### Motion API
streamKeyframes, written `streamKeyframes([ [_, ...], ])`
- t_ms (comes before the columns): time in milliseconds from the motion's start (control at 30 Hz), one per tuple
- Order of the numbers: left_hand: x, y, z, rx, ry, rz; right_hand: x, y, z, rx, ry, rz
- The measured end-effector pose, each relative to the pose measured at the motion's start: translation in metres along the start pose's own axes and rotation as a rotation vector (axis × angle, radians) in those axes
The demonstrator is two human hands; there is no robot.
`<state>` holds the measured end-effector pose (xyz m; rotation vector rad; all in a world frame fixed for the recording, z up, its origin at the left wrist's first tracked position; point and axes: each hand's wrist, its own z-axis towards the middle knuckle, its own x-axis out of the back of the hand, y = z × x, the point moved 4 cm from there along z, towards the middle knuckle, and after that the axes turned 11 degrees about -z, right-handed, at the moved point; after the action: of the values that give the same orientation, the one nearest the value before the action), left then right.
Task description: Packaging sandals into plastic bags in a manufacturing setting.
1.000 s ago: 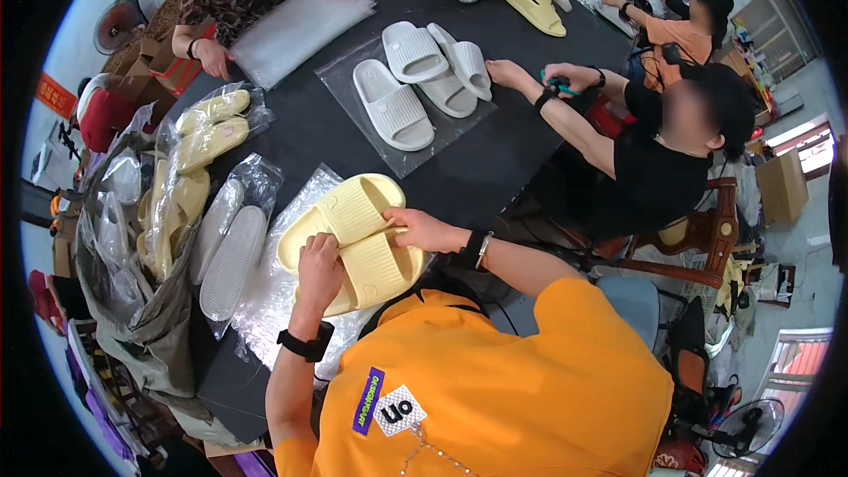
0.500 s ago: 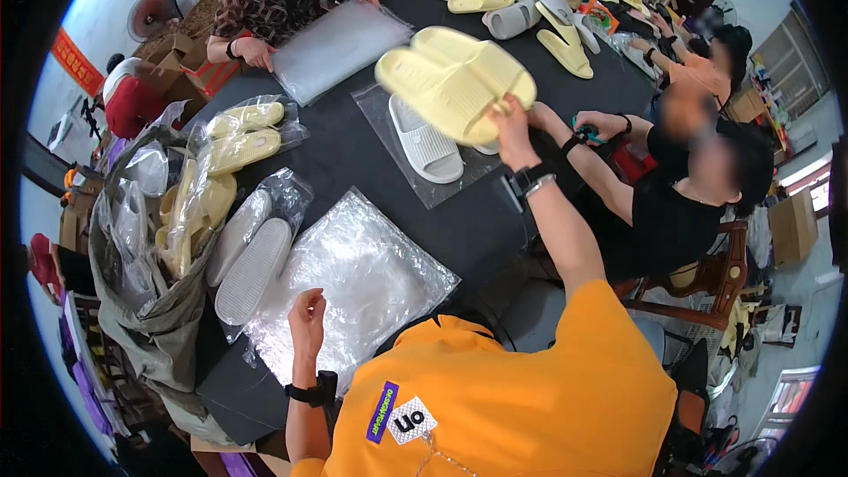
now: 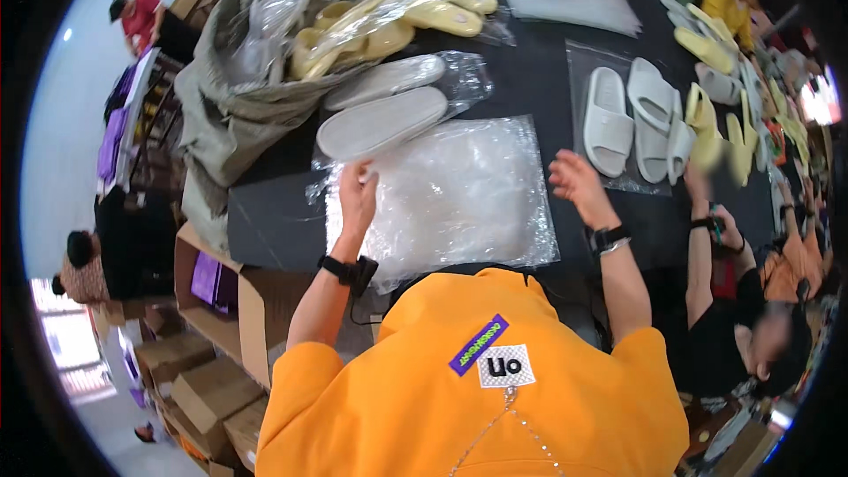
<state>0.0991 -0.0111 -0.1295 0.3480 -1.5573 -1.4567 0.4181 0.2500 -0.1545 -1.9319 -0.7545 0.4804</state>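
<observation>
My left hand (image 3: 357, 203) is over the left edge of the stack of clear plastic bags (image 3: 459, 194), its fingers curled together. Something small and whitish shows at its fingertips, too small to name. Just beyond it lies a pair of light grey slippers (image 3: 384, 124) in a clear bag, soles up. My right hand (image 3: 581, 187) hovers at the right side of the stack, fingers parted, holding nothing. Past it, pale grey slippers (image 3: 609, 124) rest on a flat clear bag (image 3: 579, 62).
A grey-green sack (image 3: 234, 132) at the far left bulges with bagged slippers. A cardboard box (image 3: 256, 327) stands below the dark table (image 3: 274, 221). At right a co-worker in black (image 3: 733, 336) reaches toward yellow slippers (image 3: 707, 146). Another person's hands touch flat bags (image 3: 574, 0) at the back.
The yellow slippers have left my right hand, which has come back toward me, empty. My view has turned left. My left hand has moved forward to the bagged grey slippers.
</observation>
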Motion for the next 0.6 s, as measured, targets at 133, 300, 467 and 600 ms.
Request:
streamKeyframes([
  [133,0.045,-0.029,0.026,-0.258,0.46,0.424,-0.061,0.027,-0.013,-0.106,-0.298,-0.321],
  [300,0.056,-0.05,0.063,0.446,0.421,-0.477,-0.063,0.031,-0.011,-0.115,-0.303,-0.362],
  [467,0.029,-0.014,0.079,0.468,0.221,-0.837,-0.048,0.024,-0.016,-0.117,-0.17,-0.348],
  [600,0.006,0.036,0.087,0.354,0.098,-1.016,-0.047,0.029,-0.017,-0.104,-0.178,-0.328],
])
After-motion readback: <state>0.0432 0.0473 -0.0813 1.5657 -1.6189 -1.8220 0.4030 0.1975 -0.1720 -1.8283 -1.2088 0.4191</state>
